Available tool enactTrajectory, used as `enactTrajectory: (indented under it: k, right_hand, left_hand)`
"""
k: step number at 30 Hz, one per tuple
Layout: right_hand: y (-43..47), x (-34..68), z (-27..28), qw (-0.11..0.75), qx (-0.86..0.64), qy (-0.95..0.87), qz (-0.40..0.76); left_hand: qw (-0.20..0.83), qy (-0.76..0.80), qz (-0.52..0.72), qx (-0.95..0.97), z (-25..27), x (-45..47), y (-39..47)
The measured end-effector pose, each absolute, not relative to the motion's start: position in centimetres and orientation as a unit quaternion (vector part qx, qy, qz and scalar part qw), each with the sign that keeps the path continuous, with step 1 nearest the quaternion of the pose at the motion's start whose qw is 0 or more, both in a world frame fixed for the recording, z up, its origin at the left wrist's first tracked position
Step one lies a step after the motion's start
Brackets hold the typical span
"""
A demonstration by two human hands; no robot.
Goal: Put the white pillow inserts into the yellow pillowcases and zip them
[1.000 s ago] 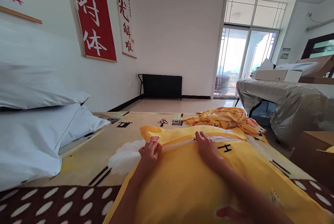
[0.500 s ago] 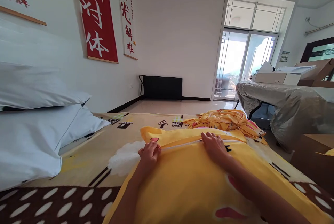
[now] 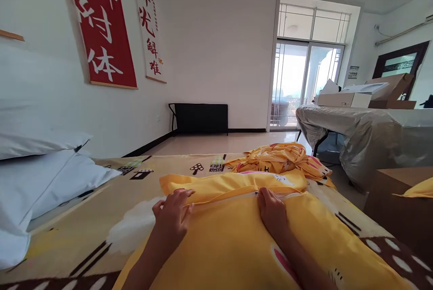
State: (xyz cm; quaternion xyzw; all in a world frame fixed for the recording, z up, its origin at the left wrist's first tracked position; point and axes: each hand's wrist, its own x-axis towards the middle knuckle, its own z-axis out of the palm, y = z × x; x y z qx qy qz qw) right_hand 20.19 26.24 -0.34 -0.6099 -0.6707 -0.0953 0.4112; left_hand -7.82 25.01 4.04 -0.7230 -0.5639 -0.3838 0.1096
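Note:
A yellow pillowcase (image 3: pixel 219 249) with printed pink and black figures lies plump in front of me, with a pale zipper (image 3: pixel 223 198) running across its far end. My left hand (image 3: pixel 173 215) is over the left part of that zipper, its fingers apart and holding nothing. Toward the zipper's right part, my right hand (image 3: pixel 272 211) has its fingers closed on the pillowcase edge. A small dark zipper pull (image 3: pixel 256 192) shows right at these fingertips; whether they pinch it is hidden.
Beneath lies a patterned blanket (image 3: pixel 135 200). White pillows (image 3: pixel 61 177) are stacked at left. Crumpled yellow covers (image 3: pixel 280 157) lie beyond the pillowcase. At right stand a cardboard box (image 3: pixel 389 200) and a plastic-covered table (image 3: pixel 365 132) with boxes on it.
My left hand has let go of the zipper edge and opened its fingers. My right hand stays by the zipper pull, its fingers drawn closer together. The view has swung slightly right.

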Motion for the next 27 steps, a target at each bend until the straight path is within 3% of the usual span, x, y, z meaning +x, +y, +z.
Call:
enactTrajectory:
  k: [5, 11, 20, 27]
  right_hand:
    - [26.3, 20.6, 0.8, 0.439, -0.58, -0.676, -0.118]
    - [25.8, 21.0, 1.7, 0.356, -0.634, -0.686, -0.028]
    - [25.8, 21.7, 2.7, 0.34, -0.632, -0.696, 0.028]
    - [25.6, 22.1, 3.1, 0.342, -0.633, -0.694, 0.023]
  left_hand:
    - [0.028, -0.458, -0.306, -0.834, 6.9, 0.7, 21.8]
    - [0.042, -0.536, -0.185, -0.823, 9.9, 10.3, 24.6]
    - [0.075, -0.526, -0.317, -0.786, 3.6, 11.2, 27.0]
    - [0.099, -0.513, -0.343, -0.781, 2.8, 11.1, 27.2]
